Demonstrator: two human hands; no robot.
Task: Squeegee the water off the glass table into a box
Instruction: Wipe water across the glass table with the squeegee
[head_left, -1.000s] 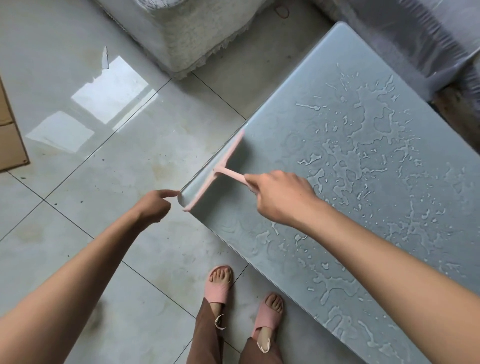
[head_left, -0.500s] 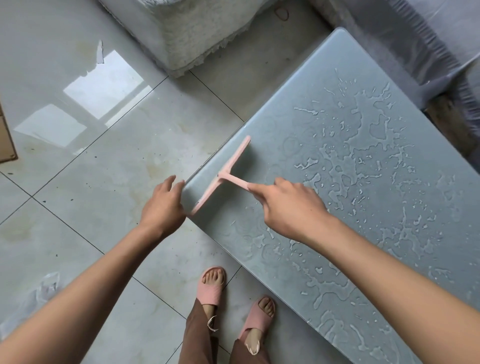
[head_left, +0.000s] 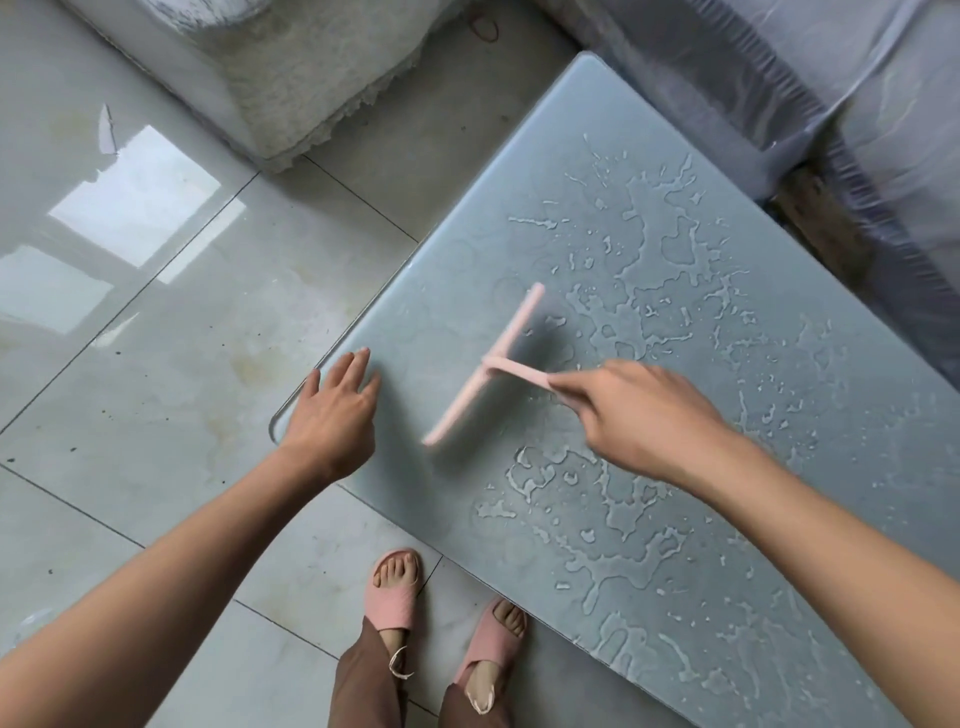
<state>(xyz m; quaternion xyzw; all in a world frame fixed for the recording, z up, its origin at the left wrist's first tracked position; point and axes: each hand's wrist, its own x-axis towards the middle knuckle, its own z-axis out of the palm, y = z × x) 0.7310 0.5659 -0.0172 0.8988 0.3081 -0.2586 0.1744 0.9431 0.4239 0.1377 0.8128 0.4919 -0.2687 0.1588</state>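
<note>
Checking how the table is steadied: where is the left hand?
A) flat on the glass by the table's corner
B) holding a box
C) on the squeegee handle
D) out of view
A: the left hand lies with straight fingers on the glass table near its corner; the right hand grips the squeegee.

Shiny pale floor tiles, thin dark lines between them. Bright window light shines back off floor at left. Yellow-brown stain on one tile. Fuzzy grey-white block at top. Grey furniture wrapped in clear plastic, top right. Brown wood bit beside it.
</note>
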